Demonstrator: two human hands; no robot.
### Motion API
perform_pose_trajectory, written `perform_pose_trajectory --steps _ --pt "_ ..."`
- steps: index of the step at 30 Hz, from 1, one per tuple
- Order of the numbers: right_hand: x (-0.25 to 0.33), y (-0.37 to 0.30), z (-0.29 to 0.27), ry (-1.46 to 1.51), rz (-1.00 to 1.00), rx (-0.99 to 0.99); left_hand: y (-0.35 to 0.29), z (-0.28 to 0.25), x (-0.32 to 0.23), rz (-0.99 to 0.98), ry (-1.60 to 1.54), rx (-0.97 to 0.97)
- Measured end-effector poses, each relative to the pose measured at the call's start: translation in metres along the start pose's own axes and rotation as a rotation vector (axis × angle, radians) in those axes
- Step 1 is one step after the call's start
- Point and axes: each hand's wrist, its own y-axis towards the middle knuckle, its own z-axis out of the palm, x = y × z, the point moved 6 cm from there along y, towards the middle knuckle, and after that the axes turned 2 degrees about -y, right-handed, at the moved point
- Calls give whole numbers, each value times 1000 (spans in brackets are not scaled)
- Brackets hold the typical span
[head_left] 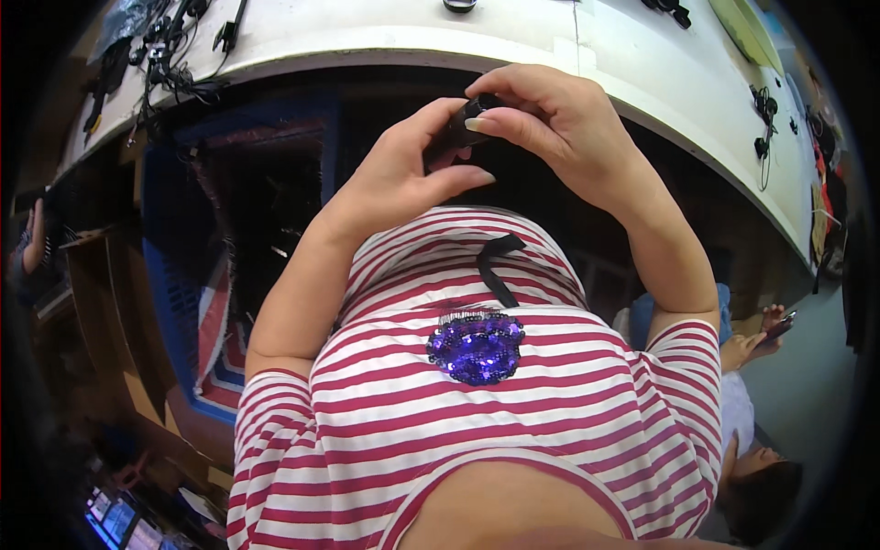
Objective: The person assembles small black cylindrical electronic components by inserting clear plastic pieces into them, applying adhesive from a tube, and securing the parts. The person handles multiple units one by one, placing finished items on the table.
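Observation:
A small black cylindrical object (455, 134) is between my two hands, just off the near edge of the white table. My left hand (392, 170) is wrapped round its body, with the thumb stretched out below it. At the object's upper end, my right hand (570, 124) has its thumb and forefinger closed on the tip. Fingers cover much of the object, so its exact kind does not show.
The white table (367, 57) curves across the far side. Black cables (163, 69) lie on its left, more cables (764, 115) on its right. A blue crate (174, 275) stands at my left. Another person (747, 353) at the right holds a phone.

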Motion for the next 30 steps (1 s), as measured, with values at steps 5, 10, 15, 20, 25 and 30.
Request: perform_pose_trajectory --steps 5,10,15,20,25,30 --pt "15 -12 -3 -170 -62 -44 5 9 -12 95 326 -163" --pt "19 -16 5 -242 -115 -45 7 8 -10 183 434 -235" --pt "29 -15 12 -329 -253 -14 6 11 -5 118 325 -114" --pt "31 -10 12 -324 -292 77 6 12 2 -57 161 -53" --pt "20 -12 9 -297 -89 84 8 11 10 -47 231 -81" --pt "37 -10 7 -350 -265 36 8 12 14 6 183 -82"
